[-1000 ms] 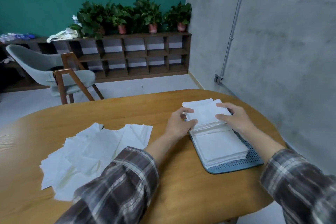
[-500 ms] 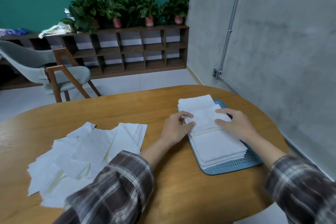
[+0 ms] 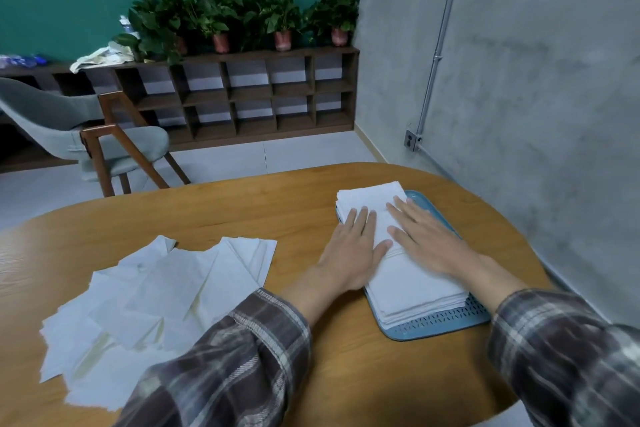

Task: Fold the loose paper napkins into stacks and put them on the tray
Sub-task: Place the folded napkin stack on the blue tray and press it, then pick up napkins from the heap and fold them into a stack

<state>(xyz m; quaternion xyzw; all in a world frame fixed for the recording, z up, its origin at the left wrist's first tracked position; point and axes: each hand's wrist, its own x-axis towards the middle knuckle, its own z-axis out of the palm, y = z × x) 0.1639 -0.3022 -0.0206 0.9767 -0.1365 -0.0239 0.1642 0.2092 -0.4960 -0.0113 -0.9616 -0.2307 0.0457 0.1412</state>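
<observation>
Left hand [image 3: 353, 246] and right hand [image 3: 424, 236], each grip spread flat, press the far napkin stack [image 3: 374, 199] on the blue tray [image 3: 436, 324]

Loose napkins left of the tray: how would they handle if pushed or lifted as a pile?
Probably floppy and very light: the loose napkins are thin sheets lying creased, corners askew. Pushed, they would likely fan apart rather than move as one, since they overlap at mixed angles on the smooth wooden table. Lifted by an edge, one would likely droop.
</observation>
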